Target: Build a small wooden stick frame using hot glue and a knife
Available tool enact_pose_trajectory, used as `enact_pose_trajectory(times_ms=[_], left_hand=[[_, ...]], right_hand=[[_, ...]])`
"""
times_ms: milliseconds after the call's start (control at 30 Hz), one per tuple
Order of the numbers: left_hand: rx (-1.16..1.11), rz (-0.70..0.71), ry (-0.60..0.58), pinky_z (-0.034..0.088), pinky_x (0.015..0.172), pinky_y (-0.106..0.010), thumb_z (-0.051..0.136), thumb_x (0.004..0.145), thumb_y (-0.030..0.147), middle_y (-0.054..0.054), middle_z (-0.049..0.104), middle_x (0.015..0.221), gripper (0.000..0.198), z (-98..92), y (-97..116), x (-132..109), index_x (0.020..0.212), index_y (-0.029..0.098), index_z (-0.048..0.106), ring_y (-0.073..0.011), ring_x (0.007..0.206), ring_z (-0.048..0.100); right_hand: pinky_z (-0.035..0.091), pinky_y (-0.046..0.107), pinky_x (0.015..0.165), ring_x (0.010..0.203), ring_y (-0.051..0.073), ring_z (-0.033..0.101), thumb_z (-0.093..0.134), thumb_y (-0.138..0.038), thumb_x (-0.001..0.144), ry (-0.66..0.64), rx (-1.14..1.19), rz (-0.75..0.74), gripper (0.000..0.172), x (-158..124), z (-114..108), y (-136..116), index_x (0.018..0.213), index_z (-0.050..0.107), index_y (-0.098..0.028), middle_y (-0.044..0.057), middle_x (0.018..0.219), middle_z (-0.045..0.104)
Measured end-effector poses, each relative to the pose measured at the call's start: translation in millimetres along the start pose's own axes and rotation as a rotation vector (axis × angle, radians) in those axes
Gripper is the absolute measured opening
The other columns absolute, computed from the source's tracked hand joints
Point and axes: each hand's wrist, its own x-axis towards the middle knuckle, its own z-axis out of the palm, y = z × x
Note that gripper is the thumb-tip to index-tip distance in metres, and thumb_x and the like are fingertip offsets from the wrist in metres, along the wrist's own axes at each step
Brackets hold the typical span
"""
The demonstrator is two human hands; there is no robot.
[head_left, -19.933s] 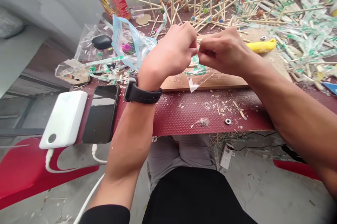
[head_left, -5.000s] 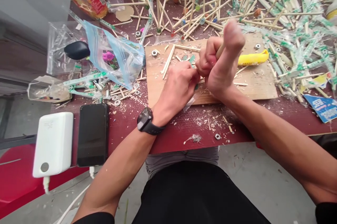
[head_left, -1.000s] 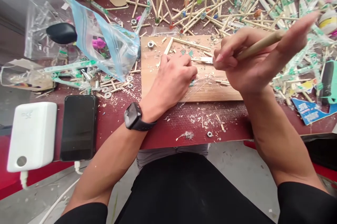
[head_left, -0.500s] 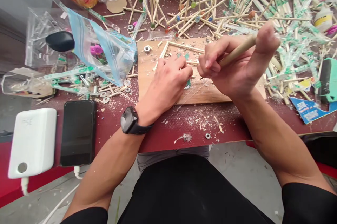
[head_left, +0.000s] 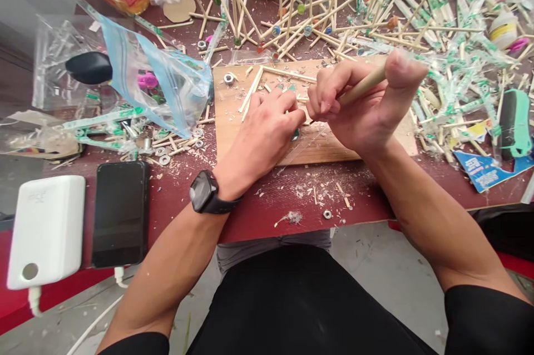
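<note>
My right hand (head_left: 359, 102) grips a pale round wooden handle (head_left: 362, 88) with a thin dark tip pointing down to the left; the tool's exact kind does not show. My left hand (head_left: 271, 127) is closed, knuckles up, on the wooden board (head_left: 233, 143) just left of that tip. What its fingers press on is mostly hidden, though a bit of green (head_left: 296, 134) shows beneath them. Behind the hands, thin wooden sticks (head_left: 287, 74) lie on the board, with a metal nut (head_left: 229, 78) at its left end.
Stick frames with coloured joints (head_left: 292, 10) crowd the back. Torn wrappers (head_left: 454, 82) and a green-and-black object (head_left: 515, 124) lie right. A zip bag (head_left: 154, 77), phone (head_left: 120, 213) and white power bank (head_left: 47, 230) are left. Shavings and a nut (head_left: 327, 214) lie in front.
The right hand and its wooden-handled tool have shifted slightly left and down. My left hand stays nearly in place on the board. The whole view has shifted a little.
</note>
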Motion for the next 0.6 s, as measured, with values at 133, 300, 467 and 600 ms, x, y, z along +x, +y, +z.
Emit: enact_pose_trajectory(times_ms=[133,300,467,600], left_hand=[[-0.091,-0.001,-0.017,0.054,0.098,-0.049,0.047,0.112,0.013,-0.011,0.075,0.107,0.031,0.8,-5.3,1.5,0.099,0.022,0.074,-0.0285,0.108,0.069],[-0.208,-0.025,-0.01,0.054,0.094,-0.048,0.051,0.11,0.018,-0.01,0.074,0.103,0.029,2.0,-9.0,2.9,0.096,0.024,0.075,-0.0288,0.103,0.067],[-0.198,-0.048,0.016,0.052,0.092,-0.046,0.051,0.111,0.021,-0.011,0.074,0.101,0.029,3.3,-6.4,2.3,0.097,0.021,0.076,-0.0279,0.1,0.065],[-0.197,-0.063,0.005,0.053,0.092,-0.047,0.054,0.107,0.017,-0.011,0.074,0.104,0.025,2.1,-4.0,2.3,0.1,0.02,0.078,-0.0295,0.103,0.067]], right_hand=[[0.054,0.042,0.059,0.069,0.029,0.061,0.072,-0.082,0.092,0.004,0.014,0.015,0.051,0.0,8.0,-9.6,0.079,0.064,-0.033,0.001,0.06,0.051],[0.052,0.042,0.057,0.065,0.027,0.053,0.075,-0.084,0.087,0.019,-0.039,-0.036,0.055,1.6,1.7,-5.0,0.073,0.062,-0.033,0.001,0.057,0.046],[0.042,0.04,0.055,0.059,0.021,0.041,0.084,-0.087,0.079,0.013,-0.076,-0.25,0.062,5.3,-12.1,9.7,0.057,0.067,-0.031,0.0,0.057,0.044],[0.026,0.039,0.049,0.047,0.014,0.036,0.091,-0.082,0.079,0.145,-0.067,-0.302,0.065,4.8,-9.2,5.2,0.054,0.062,-0.029,-0.003,0.058,0.043]])
